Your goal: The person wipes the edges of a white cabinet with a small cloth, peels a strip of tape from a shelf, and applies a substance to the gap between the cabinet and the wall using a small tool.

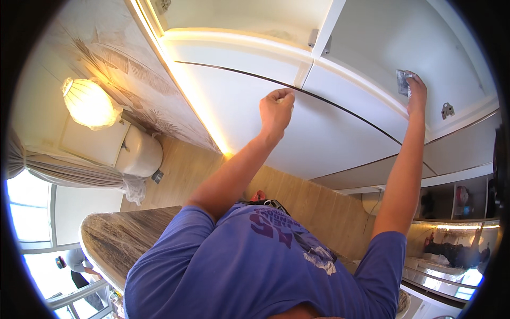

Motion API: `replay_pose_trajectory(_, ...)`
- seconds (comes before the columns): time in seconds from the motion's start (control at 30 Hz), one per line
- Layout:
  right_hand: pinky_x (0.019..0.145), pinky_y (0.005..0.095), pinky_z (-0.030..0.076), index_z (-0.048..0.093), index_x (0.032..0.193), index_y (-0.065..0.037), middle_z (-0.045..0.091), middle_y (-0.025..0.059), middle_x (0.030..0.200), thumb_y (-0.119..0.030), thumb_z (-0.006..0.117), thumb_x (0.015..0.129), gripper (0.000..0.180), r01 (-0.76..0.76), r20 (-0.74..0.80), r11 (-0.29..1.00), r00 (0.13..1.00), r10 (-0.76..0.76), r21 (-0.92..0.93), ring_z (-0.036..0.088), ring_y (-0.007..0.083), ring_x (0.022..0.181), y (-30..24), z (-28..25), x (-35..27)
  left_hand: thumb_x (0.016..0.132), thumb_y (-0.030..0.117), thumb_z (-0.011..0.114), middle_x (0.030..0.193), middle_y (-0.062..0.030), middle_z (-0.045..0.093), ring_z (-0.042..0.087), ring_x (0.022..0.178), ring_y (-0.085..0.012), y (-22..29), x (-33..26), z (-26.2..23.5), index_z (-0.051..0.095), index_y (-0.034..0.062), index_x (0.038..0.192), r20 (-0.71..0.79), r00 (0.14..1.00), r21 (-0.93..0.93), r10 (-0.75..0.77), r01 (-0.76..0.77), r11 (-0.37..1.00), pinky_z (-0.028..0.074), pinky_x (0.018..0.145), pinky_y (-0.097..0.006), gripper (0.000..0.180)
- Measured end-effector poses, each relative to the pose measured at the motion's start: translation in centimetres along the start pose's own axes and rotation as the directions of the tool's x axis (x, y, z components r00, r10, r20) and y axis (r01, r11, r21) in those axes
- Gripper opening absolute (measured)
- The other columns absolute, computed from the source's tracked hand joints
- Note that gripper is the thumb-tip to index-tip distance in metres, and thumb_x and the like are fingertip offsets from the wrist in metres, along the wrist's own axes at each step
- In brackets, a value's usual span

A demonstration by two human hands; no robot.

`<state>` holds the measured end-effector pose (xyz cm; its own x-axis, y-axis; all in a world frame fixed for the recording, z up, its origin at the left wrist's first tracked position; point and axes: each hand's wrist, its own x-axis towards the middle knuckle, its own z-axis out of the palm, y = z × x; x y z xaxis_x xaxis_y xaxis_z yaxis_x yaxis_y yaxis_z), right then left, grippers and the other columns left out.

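In front of me stands a white cabinet (pixel 361 95) with open upper compartments above smooth white fronts. Inside the upper right compartment, my right hand (pixel 417 94) is closed around a thin, flat grey piece (pixel 402 82), with something white and crumpled by its fingers. I cannot tell exactly what kind of thing it is. My left hand (pixel 276 112) is curled shut just in front of the dark seam below the shelf edge. A bit of something pale shows between its fingers, too small to name.
A lit ribbed lamp (pixel 91 103) stands left, beside a rounded cream cabinet (pixel 139 154). Behind me on the left is a plastic-covered brown tabletop (pixel 127 234). A metal hinge plate (pixel 448 110) sits in the right compartment. Another person (pixel 79 264) is at the far lower left.
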<state>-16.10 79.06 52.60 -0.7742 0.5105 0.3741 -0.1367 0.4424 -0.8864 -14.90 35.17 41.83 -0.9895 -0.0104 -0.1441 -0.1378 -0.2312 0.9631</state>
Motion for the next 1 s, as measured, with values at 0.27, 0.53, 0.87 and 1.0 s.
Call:
replay_pose_trajectory(0.27,0.086,0.0272,0.049,0.073,0.120,0.001,0.071,0.0054,0.104,-0.013,0.058,0.094,0.034,0.014,-0.017,1.000,1.000,-0.013,0.018,0.063,0.0134,0.092,-0.3,0.1,-0.3,0.087,0.019,0.072,0.073,-0.0055,0.067,0.056,0.061,-0.0096,0.7,1.8,0.8,0.077,-0.0038,0.098,-0.033,0.996,0.232,0.086,-0.076,0.970,0.043,0.054,-0.028,0.026)
replay_pose_trajectory(0.53,0.084,0.0278,0.051,0.074,0.119,0.001,0.072,0.0056,0.104,-0.012,0.059,0.093,0.033,0.037,-0.009,0.996,0.999,-0.036,0.084,0.065,0.0135,0.091,0.0,-0.3,-0.6,0.082,0.011,0.072,0.072,-0.0063,0.067,0.052,0.058,-0.0084,0.9,2.3,1.5,0.072,-0.0027,0.083,-0.064,0.997,0.075,-0.043,0.048,0.996,0.039,0.051,-0.025,0.013)
replay_pose_trajectory(0.87,0.075,0.0286,0.049,0.075,0.117,0.000,0.070,0.0064,0.096,-0.012,0.059,0.091,0.033,-0.043,-0.077,0.997,0.996,0.048,0.068,0.062,0.0141,0.082,-0.7,1.0,-0.6,0.080,0.006,0.069,0.068,-0.0027,0.061,0.047,0.059,-0.0081,0.6,2.3,2.7,0.067,-0.0003,0.076,-0.136,0.990,-0.078,-0.029,0.018,0.997,0.036,0.056,-0.026,0.007)
replay_pose_trajectory(1.0,0.079,0.0284,0.051,0.074,0.118,0.002,0.072,0.0084,0.100,-0.011,0.059,0.092,0.032,-0.041,-0.071,0.998,0.996,0.045,0.055,0.066,0.0151,0.087,-0.4,0.6,-0.4,0.079,0.007,0.069,0.069,-0.0030,0.062,0.048,0.062,-0.0080,1.3,1.8,3.3,0.068,-0.0005,0.078,-0.110,0.993,-0.062,0.044,-0.051,0.997,0.037,0.057,-0.026,0.008)
